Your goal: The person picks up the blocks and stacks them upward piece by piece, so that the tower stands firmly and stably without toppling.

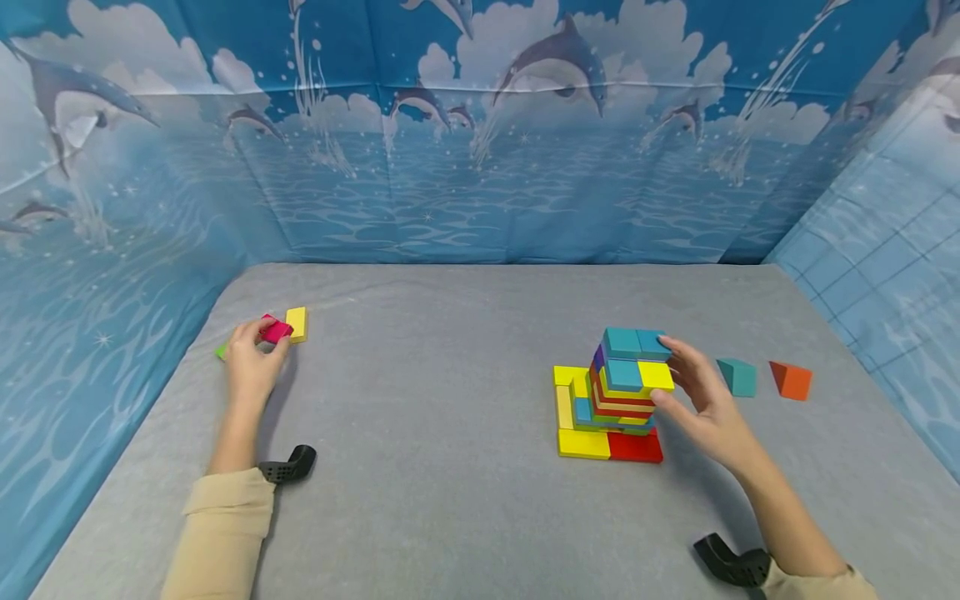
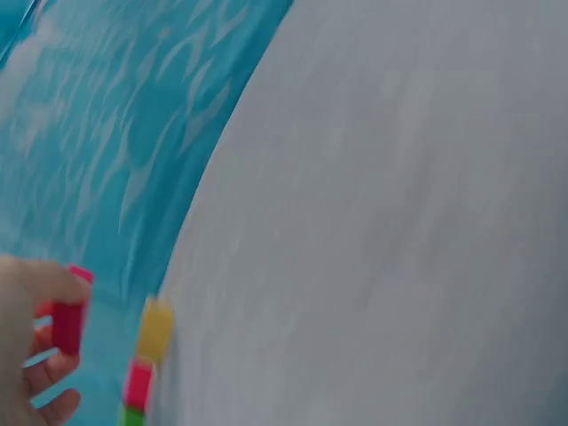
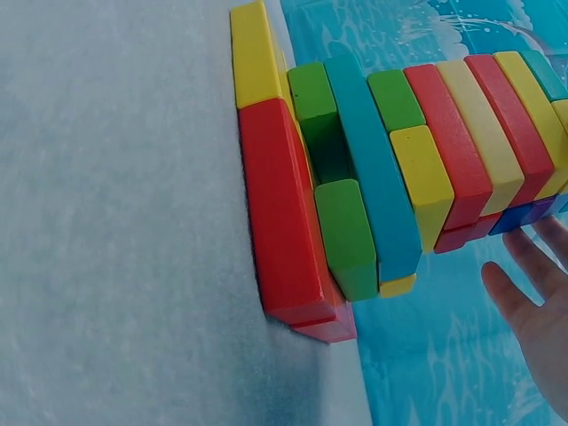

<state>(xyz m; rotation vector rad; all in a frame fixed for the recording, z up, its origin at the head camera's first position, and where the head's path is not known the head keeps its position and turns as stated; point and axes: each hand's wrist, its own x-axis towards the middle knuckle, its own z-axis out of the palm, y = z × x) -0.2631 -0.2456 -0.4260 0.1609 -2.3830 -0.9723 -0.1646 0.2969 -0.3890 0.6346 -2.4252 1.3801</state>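
At the far left, my left hand (image 1: 253, 362) pinches a pinkish-red block (image 2: 68, 327) between thumb and fingers. A second pinkish-red block (image 2: 138, 383) lies on the table, between a yellow block (image 1: 297, 323) and a green one (image 2: 132, 416). On the right stands a tower of coloured blocks (image 1: 624, 400), with teal blocks (image 1: 622, 342) on top and a base of yellow and red blocks (image 3: 282, 213). Beside the tower's right side, my right hand (image 1: 705, 408) has its fingers extended and thumb apart, fingertips at the upper layers. Whether they press cannot be told.
To the right of the tower lie a teal wedge-shaped block (image 1: 738, 377) and an orange one (image 1: 792, 381). The grey table (image 1: 435, 417) is bordered at the back and sides by a blue dolphin-print curtain (image 1: 450, 192).
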